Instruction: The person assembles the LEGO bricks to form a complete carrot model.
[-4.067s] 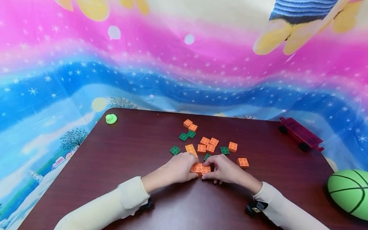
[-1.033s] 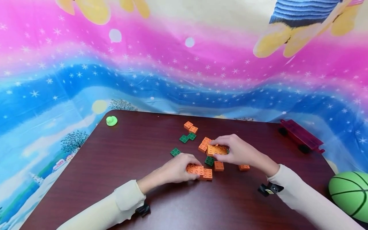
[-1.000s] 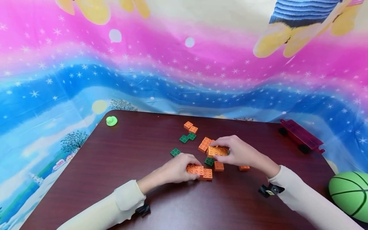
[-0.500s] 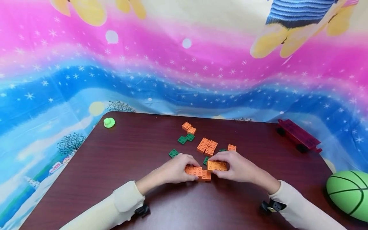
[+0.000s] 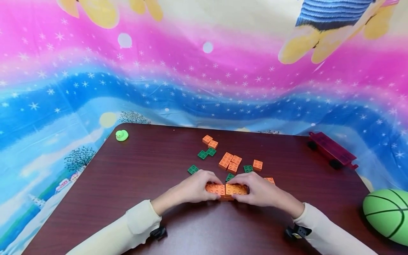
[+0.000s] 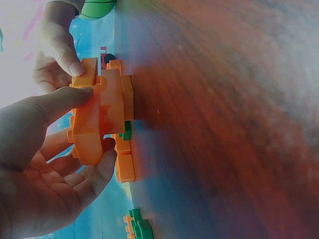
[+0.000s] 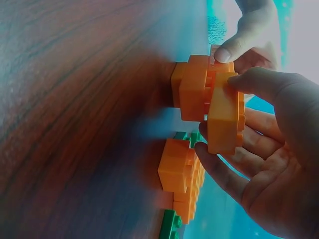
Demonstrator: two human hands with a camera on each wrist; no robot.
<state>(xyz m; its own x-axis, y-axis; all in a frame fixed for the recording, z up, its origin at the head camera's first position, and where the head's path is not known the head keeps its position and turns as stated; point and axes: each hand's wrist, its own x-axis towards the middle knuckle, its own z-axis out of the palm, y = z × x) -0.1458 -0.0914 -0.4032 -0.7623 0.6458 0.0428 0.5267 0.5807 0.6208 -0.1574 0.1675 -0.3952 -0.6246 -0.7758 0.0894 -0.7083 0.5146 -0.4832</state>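
In the head view, my left hand (image 5: 197,187) pinches an orange toy building brick (image 5: 215,189) between thumb and fingers. That brick sits on top of a lower orange brick (image 7: 193,89), mostly hidden from above. My right hand (image 5: 264,190) pinches a yellow-orange brick (image 5: 236,190) end to end beside the left one, over the lower brick's right part. Studs show in a narrow gap between the yellow-orange brick and the lower brick in the right wrist view. Another orange piece (image 6: 128,97) appears beneath the lower brick.
Several loose orange bricks (image 5: 226,161) and green bricks (image 5: 192,169) lie beyond the hands on the dark table (image 5: 153,159). A green duck (image 5: 122,135) sits at the far left corner. A red skateboard (image 5: 333,148) and a green ball (image 5: 387,214) are at the right.
My right hand has picked up the yellow-orange brick, carried it back toward me and lowered it beside the left-held brick. My left hand stays on its brick; several loose bricks have shifted.
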